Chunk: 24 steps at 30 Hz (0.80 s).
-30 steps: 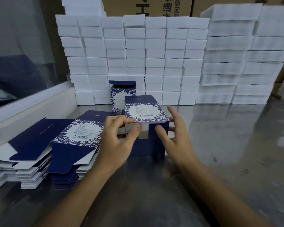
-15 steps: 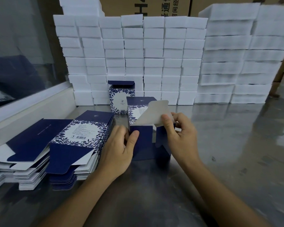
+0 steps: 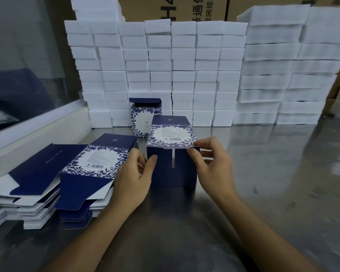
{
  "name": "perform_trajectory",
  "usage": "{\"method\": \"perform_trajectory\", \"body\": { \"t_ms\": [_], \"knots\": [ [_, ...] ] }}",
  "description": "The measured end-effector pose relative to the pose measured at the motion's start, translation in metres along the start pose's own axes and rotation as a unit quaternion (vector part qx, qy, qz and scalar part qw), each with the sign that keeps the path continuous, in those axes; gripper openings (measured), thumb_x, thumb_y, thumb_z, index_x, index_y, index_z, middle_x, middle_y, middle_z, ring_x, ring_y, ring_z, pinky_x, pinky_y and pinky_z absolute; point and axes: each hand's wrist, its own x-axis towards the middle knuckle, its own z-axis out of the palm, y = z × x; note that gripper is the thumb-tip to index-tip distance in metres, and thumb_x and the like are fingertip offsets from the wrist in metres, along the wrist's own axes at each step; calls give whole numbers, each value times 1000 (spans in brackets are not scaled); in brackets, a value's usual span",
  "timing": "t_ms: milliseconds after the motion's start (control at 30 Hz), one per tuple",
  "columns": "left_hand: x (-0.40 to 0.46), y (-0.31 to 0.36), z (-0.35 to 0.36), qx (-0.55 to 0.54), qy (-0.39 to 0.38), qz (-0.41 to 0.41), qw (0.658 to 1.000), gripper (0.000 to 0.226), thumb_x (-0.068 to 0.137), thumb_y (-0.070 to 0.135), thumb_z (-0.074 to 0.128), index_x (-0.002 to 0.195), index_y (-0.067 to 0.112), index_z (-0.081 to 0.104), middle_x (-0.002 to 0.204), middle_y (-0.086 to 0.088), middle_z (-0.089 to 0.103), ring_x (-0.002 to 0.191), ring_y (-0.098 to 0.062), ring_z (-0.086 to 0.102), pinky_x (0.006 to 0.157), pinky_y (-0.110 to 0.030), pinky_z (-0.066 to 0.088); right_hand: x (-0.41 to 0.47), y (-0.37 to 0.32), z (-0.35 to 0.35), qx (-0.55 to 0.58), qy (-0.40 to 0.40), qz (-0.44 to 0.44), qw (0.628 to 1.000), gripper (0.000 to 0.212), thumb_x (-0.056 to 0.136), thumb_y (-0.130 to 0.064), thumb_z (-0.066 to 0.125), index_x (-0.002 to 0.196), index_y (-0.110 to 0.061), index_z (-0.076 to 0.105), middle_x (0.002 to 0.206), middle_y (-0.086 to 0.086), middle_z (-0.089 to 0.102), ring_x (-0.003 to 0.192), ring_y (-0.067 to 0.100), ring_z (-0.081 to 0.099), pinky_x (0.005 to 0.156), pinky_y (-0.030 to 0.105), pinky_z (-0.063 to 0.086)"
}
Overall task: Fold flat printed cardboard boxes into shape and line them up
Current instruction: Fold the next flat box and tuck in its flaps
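The right hand (image 3: 212, 165) has a narrow grip: its thumb and first finger pinch the front right edge of the flowery panel (image 3: 172, 135) on top of the blue box (image 3: 172, 169). The other fingers are spread loosely. The left hand (image 3: 134, 177) has its thumb pressed on the box's front left corner, with its fingers curled beside the left wall. You cannot tell if those fingers hold the wall.

The blue box stands on the shiny metal worktop (image 3: 263, 183), in the middle, right in front of the person. Its near side is plain dark blue with a thin pale slit in the middle. The flowery panel has a white label with a barcode.

Just behind it stands a finished box (image 3: 144, 119) with its lid flap up. To the left lie two stacks of flat boxes (image 3: 82, 173), blue and white. At the back is a tall wall of white foam blocks (image 3: 185, 75), and brown cartons (image 3: 175, 8) show above it.
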Motion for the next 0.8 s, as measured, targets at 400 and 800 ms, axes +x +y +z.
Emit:
{"method": "perform_trajectory", "body": {
  "t_ms": [400, 800],
  "knots": [
    [-4, 2, 0, 106, -114, -6, 988, 56, 86, 66, 30, 58, 18, 38, 55, -2, 48, 56, -27, 53, 55, -40, 43, 3, 6, -3, -1, 16, -10, 1000, 25, 94, -20, 68, 87, -40, 55, 90, -33, 66, 81, -3, 64, 64, 9, 47],
    [-3, -4, 5, 236, -246, 13, 940, 35, 97, 54, 42, 115, 35, 64, 130, 5, 45, 117, -21, 40, 95, -35, 34, 6, 9, -5, 3, 32, 1, 999, 24, 95, -18, 68, 87, -37, 55, 86, -32, 66, 77, -6, 63, 63, 8, 45]
  ]
}}
